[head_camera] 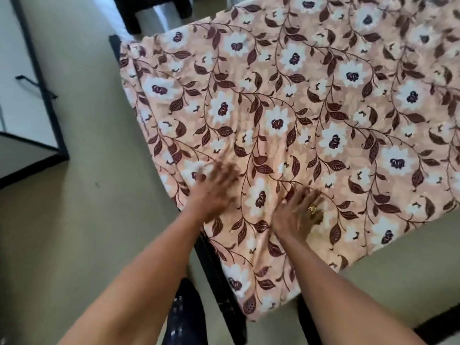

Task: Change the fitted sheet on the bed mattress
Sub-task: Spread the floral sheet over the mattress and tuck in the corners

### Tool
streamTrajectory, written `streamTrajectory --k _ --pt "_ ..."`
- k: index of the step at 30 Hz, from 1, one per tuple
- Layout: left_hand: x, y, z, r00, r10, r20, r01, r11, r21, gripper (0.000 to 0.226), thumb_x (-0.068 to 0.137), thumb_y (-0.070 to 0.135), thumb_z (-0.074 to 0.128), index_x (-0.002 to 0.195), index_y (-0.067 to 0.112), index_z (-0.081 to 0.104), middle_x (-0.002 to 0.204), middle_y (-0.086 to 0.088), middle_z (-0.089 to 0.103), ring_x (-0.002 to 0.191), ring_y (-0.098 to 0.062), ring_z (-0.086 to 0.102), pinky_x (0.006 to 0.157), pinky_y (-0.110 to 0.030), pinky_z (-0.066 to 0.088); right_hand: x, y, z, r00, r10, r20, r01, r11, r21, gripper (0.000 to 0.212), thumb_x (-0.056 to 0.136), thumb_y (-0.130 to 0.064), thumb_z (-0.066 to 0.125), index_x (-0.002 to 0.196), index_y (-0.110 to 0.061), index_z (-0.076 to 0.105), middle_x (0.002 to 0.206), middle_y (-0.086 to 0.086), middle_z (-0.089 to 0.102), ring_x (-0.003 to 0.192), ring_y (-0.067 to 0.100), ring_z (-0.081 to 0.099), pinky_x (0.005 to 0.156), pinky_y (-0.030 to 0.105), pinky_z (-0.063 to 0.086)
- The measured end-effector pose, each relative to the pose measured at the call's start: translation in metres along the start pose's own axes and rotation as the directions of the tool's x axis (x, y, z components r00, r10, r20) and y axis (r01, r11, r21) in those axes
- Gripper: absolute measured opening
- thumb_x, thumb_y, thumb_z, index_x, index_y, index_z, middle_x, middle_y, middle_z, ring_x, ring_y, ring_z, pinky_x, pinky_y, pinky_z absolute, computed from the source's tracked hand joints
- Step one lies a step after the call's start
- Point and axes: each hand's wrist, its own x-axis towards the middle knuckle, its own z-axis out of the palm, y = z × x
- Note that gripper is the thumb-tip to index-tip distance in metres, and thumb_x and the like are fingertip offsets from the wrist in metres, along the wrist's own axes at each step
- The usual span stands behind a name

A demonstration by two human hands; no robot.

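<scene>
A peach sheet (298, 100) printed with white flowers and brown leaves lies spread over the bed, its near edges hanging over the side and corner. My left hand (214, 188) lies flat on the sheet near the bed's left edge, fingers straight and blurred by motion. My right hand (297, 211), wearing a gold ring, presses flat on the sheet a little to the right, fingers spread. Neither hand holds any cloth. The mattress itself is hidden under the sheet.
A black bed frame (219, 282) shows under the hanging sheet at the near corner. White furniture with black edging (29, 100) stands on the left across a strip of beige floor (87, 220). Dark furniture legs (134, 18) stand beyond the bed's far end.
</scene>
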Motion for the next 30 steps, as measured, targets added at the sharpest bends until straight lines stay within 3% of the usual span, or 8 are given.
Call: streamTrajectory --k 5,7,9,12,15,17,21,30 --pt "0.025 -0.130 -0.022 0.979 -0.202 0.006 0.200 0.976 0.080 0.072 0.100 0.066 0.009 0.161 0.033 -0.014 0.168 0.004 -0.019 0.154 -0.038 -0.018 0.118 -0.073 0.000 -0.026 -0.148 0.043 0.905 -0.425 0.034 0.426 0.903 -0.053 0.081 0.101 -0.055 0.039 0.159 -0.044 -0.016 0.167 0.003 -0.030 0.156 0.038 -0.013 0.114 0.078 -0.005" --pt "0.043 -0.140 -0.041 0.948 -0.315 -0.052 0.316 0.948 0.024 0.071 0.101 0.062 0.008 0.162 0.027 -0.005 0.169 -0.007 -0.013 0.154 -0.043 -0.012 0.120 -0.069 -0.006 -0.015 -0.180 0.038 0.837 -0.535 0.118 0.546 0.831 -0.109 0.072 0.104 -0.056 0.032 0.159 -0.045 -0.012 0.168 -0.003 -0.025 0.156 0.032 -0.016 0.117 0.075 -0.006" --pt "0.054 -0.135 -0.060 0.968 -0.228 -0.106 0.226 0.974 -0.032 0.068 0.104 0.058 0.014 0.163 0.025 0.004 0.169 -0.011 -0.010 0.154 -0.043 -0.010 0.122 -0.066 -0.005 -0.007 -0.184 0.018 0.765 -0.641 0.064 0.644 0.757 -0.110 0.061 0.106 -0.052 0.026 0.162 -0.040 0.003 0.172 -0.005 -0.007 0.157 0.025 -0.010 0.123 0.067 0.002" --pt "0.057 -0.142 -0.049 0.959 0.282 -0.033 -0.281 0.959 0.042 0.065 0.105 0.060 0.021 0.162 0.035 0.001 0.170 -0.001 -0.009 0.155 -0.033 -0.015 0.125 -0.061 -0.002 0.001 -0.165 0.004 0.916 -0.352 -0.191 0.364 0.931 0.030 0.063 0.102 -0.050 0.030 0.161 -0.031 0.021 0.171 0.000 0.011 0.157 0.025 0.013 0.125 0.059 0.016" --pt "0.064 -0.195 -0.041 0.976 0.216 -0.009 -0.215 0.974 0.073 0.068 0.100 0.063 0.009 0.161 0.037 -0.010 0.170 0.005 -0.012 0.155 -0.029 -0.018 0.125 -0.060 -0.002 0.002 -0.177 0.019 0.991 0.097 -0.094 -0.088 0.991 0.100 0.074 0.102 -0.046 0.047 0.164 -0.031 0.008 0.172 0.007 -0.004 0.157 0.037 -0.003 0.124 0.066 0.007" --pt "0.069 -0.223 -0.045 0.994 0.112 -0.015 -0.111 0.990 0.085 0.071 0.099 0.062 0.006 0.161 0.034 -0.012 0.169 0.006 -0.016 0.155 -0.028 -0.019 0.125 -0.059 -0.003 -0.009 -0.214 0.033 0.997 -0.013 -0.070 0.019 0.997 0.078 0.077 0.103 -0.041 0.049 0.164 -0.035 0.002 0.172 0.006 -0.008 0.156 0.038 -0.011 0.121 0.063 -0.007" --pt "0.084 -0.247 -0.074 0.991 0.120 0.064 -0.127 0.985 0.114 0.073 0.099 0.062 0.013 0.162 0.032 -0.006 0.169 0.009 -0.013 0.156 -0.025 -0.016 0.125 -0.059 -0.002 -0.041 -0.302 0.045 0.911 -0.412 0.023 0.410 0.909 0.073 0.067 0.104 -0.042 0.043 0.164 -0.031 0.013 0.173 0.002 -0.002 0.158 0.030 -0.006 0.124 0.064 -0.001" --pt "0.144 -0.332 -0.133 0.985 0.051 0.167 -0.074 0.989 0.131 0.069 0.105 0.056 0.023 0.163 0.031 -0.005 0.170 0.011 -0.007 0.158 -0.030 -0.002 0.121 -0.068 0.004 -0.012 -0.367 0.032 0.904 -0.428 0.015 0.420 0.892 0.170 0.068 0.101 -0.030 0.050 0.163 -0.026 0.022 0.171 -0.003 0.015 0.159 0.022 0.001 0.128 0.049 0.004"
